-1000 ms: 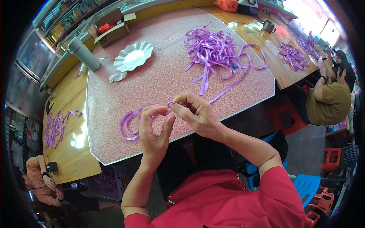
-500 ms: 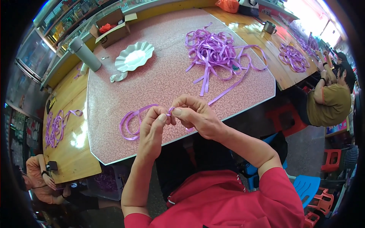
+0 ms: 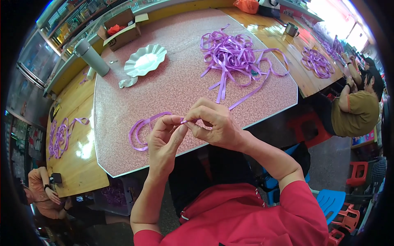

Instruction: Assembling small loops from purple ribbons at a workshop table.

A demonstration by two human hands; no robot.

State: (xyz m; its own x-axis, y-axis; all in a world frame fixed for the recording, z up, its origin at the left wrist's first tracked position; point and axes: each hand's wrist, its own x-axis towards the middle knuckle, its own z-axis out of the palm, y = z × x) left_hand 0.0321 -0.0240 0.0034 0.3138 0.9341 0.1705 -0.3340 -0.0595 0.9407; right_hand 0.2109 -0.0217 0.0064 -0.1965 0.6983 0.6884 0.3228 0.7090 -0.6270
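Left hand (image 3: pixel 164 137): fingertips pinched on the purple ribbon (image 3: pixel 141 127), meeting the right hand.
Right hand (image 3: pixel 215 125): thumb and forefinger clamped on the same ribbon end.
Purple ribbon: looped on the pink table (image 3: pixel 172 86), near edge, left of the hands.
Ribbon heap (image 3: pixel 234 55): far right.
Scalloped white dish (image 3: pixel 145 60): far left.

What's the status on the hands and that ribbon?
Left hand and right hand both pinching one purple ribbon strip at fingertips, above the table edge. Strip loops down onto the pink tabletop. Loose ribbon pile sits apart, nothing in the way.
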